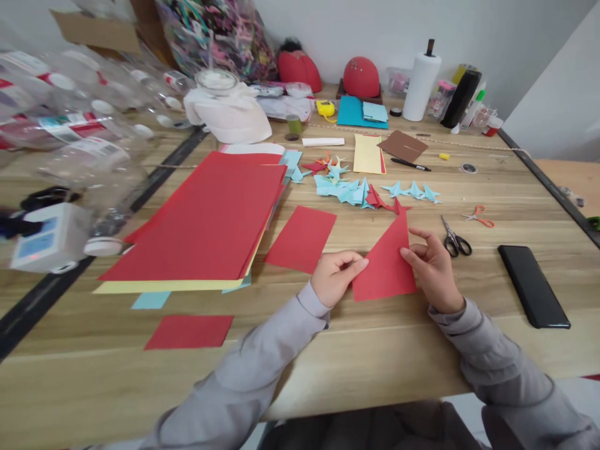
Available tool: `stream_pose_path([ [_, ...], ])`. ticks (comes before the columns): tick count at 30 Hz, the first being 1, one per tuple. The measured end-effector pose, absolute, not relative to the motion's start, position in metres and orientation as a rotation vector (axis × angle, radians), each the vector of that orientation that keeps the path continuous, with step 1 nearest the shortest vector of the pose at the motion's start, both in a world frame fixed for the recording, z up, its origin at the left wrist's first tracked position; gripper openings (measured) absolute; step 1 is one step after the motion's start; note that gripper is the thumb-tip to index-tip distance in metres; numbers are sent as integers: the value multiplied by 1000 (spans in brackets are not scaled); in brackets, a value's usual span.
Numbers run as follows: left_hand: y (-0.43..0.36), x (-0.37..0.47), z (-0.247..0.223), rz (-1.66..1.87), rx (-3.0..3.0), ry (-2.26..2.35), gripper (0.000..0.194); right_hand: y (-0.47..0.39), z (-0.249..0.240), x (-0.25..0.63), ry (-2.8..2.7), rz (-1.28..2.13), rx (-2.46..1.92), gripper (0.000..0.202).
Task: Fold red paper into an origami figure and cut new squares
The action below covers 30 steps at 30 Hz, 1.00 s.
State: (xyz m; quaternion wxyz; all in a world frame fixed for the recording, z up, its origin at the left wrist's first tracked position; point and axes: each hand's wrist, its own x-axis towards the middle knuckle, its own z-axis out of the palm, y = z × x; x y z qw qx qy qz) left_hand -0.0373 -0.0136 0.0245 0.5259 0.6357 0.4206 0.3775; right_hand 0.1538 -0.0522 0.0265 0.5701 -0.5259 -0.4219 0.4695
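Between my two hands is a piece of red paper (387, 265) with a slanted upper left edge, rising to a point at the top. My left hand (335, 275) pinches its left edge between thumb and fingers. On the opposite edge, my right hand (434, 269) grips the paper, thumb in front and fingers partly behind. A red paper rectangle (302, 239) lies just left of my left hand. Another red paper piece (190, 331) rests nearer the table's front. Beyond the held sheet stretches a row of folded blue paper cranes (344, 190), with red ones (375, 197) among them.
A stack of large red sheets (206, 215) covers the left of the table. Black scissors (454, 240), orange scissors (479, 217) and a phone (533, 284) lie to the right. Plastic bottles (94, 156) crowd the far left. Paper, a pen (411, 164) and containers stand farther back.
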Motion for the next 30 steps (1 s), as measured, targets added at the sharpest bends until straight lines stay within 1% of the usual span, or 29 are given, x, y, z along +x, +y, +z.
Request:
stream_pose_path([
  [4, -12, -42, 23, 903, 1614, 1057, 53, -49, 28, 158, -887, 1064, -1219, 49],
  [6, -11, -44, 24, 922, 1588, 1084, 56, -46, 29, 161, -822, 1044, -1198, 49],
  [10, -10, -43, 27, 944, 1341, 1039, 47, -48, 32, 160, -839, 1146, -1173, 50],
  [13, -14, -37, 26, 798, 1196, 885, 43, -54, 33, 154, -935, 1291, -1200, 48],
  [15, -18, -35, 23, 741, 1198, 782, 37, -56, 33, 152, -962, 1311, -1224, 47],
  [16, -20, -35, 22, 762, 1220, 744, 36, -56, 32, 151, -957, 1293, -1232, 46],
  [19, -21, -39, 18, 932, 1361, 650, 46, -55, 29, 153, -931, 1182, -1238, 36],
  [22, -17, -46, 17, 1025, 1676, 603, 48, -53, 25, 157, -927, 1017, -1254, 24],
  [24, -16, -47, 17, 1058, 1882, 575, 48, -52, 24, 157, -919, 962, -1273, 20],
  [26, -16, -45, 17, 1080, 1990, 548, 46, -52, 23, 156, -921, 965, -1292, 18],
  [30, -20, -40, 17, 1072, 2005, 552, 30, -54, 23, 156, -1006, 1003, -1280, 16],
])
